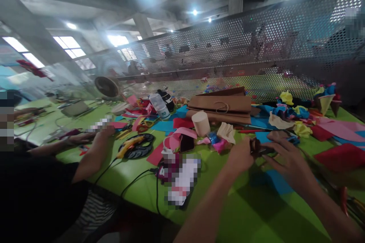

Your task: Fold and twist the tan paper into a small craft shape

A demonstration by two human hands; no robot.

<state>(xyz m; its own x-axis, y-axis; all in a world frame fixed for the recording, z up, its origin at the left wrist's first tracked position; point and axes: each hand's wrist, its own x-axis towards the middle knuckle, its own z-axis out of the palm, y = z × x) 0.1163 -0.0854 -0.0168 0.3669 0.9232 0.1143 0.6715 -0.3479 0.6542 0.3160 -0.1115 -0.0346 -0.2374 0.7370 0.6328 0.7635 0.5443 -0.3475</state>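
My left hand (pixel 241 156) and my right hand (pixel 286 155) meet over the green table (pixel 245 216). Between them they pinch a small dark brown piece of paper (pixel 256 147); its exact shape is blurred. A blue sheet (pixel 275 182) lies on the table under my hands. Just beyond my left hand sit crumpled pink and blue scraps (pixel 217 142), a cream paper scrap (pixel 226 132) and a cream paper cup shape (pixel 201 123).
A person at the left reaches both arms (pixel 94 151) onto the table beside a yellow and black glue gun (pixel 134 145) with cables. Brown paper bags (pixel 222 107), bottles (pixel 160 106), coloured paper scraps (pixel 288 115), red sheets (pixel 338 157) and a perforated metal screen (pixel 256 45) lie beyond.
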